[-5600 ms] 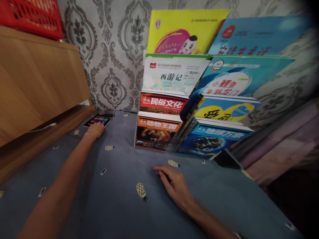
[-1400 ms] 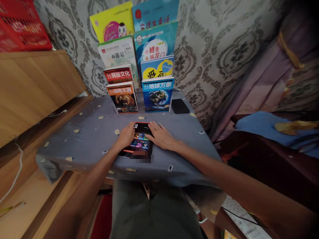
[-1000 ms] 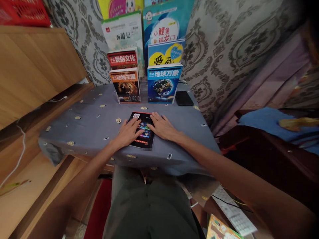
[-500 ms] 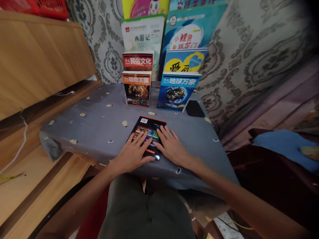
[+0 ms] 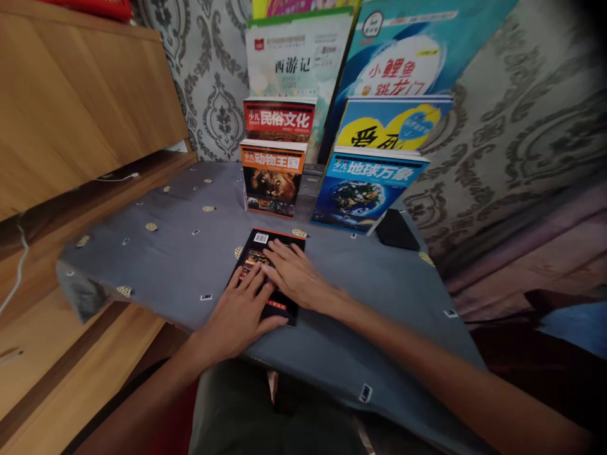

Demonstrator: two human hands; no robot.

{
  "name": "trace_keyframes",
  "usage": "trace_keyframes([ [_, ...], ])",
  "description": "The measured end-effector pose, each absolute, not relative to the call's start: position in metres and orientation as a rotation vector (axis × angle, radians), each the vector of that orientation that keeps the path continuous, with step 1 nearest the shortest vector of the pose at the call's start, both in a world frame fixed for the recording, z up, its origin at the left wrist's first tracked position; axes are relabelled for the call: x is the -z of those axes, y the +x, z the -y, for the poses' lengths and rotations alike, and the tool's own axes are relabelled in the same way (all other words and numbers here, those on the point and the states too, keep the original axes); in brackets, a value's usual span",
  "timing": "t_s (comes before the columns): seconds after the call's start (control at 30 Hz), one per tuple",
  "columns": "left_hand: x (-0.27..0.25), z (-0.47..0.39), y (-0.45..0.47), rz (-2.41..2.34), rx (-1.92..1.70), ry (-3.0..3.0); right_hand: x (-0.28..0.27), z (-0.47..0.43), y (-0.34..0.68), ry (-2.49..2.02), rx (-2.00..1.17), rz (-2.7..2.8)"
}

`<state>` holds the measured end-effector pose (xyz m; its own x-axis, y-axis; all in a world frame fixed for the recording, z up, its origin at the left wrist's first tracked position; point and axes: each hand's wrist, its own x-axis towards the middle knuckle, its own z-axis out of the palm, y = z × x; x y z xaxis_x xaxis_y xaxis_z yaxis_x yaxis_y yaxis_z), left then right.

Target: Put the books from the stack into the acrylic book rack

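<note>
A black book (image 5: 252, 256) lies flat near the table's front edge, its back cover up, with a barcode at the top left and small pictures below. My left hand (image 5: 241, 311) rests on its lower left part, fingers stretched and thumb apart. Across its upper right part lies my right hand (image 5: 301, 278), also with fingers extended. The fingertips of both hands come close together over the middle of the cover, hiding much of it. Neither hand grips the book.
A patterned grey cloth (image 5: 171, 253) covers the table. Behind the book stand an orange lion book (image 5: 272, 183), a blue globe book (image 5: 358, 196) and several taller books. A dark flat object (image 5: 398, 229) lies at the right. A wooden cabinet (image 5: 85, 95) is at left.
My right hand has slid left over the cover, nearer my left hand. The left hand stays on the book. The view has shifted, so the standing books look larger and further right.
</note>
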<state>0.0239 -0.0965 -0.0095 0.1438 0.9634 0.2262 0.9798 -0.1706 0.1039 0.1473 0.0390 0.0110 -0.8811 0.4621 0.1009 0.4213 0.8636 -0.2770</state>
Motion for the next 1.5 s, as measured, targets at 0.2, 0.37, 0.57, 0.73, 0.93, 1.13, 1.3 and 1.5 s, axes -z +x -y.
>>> trace_keyframes([
  [0.2,0.011,0.097,0.026,1.956,0.353,-2.304,0.0,-0.085,0.087,-0.366,-0.516,2.916],
  [0.37,0.014,0.096,0.025,1.958,0.302,-2.299,0.019,-0.122,0.101,-0.418,-0.477,2.858],
  [0.57,0.012,0.096,0.024,1.972,0.322,-2.327,0.029,-0.114,0.145,-0.56,-0.388,2.781],
  [0.73,0.013,0.097,0.024,1.982,0.385,-2.326,0.027,-0.081,0.169,-0.599,-0.331,2.8],
  [0.93,0.016,0.097,0.023,2.018,0.437,-2.293,0.017,-0.029,0.196,-0.496,-0.34,2.846],
  [1.13,0.016,0.1,0.021,2.017,0.464,-2.303,0.012,0.001,0.221,-0.274,-0.44,2.858],
  [1.3,0.01,0.103,0.015,2.001,0.499,-2.394,0.007,0.001,0.228,-0.146,-0.599,2.723],
  [1.5,0.01,0.095,-0.001,2.238,0.659,-2.142,0.005,0.001,0.23,-0.137,-0.713,2.58],
])
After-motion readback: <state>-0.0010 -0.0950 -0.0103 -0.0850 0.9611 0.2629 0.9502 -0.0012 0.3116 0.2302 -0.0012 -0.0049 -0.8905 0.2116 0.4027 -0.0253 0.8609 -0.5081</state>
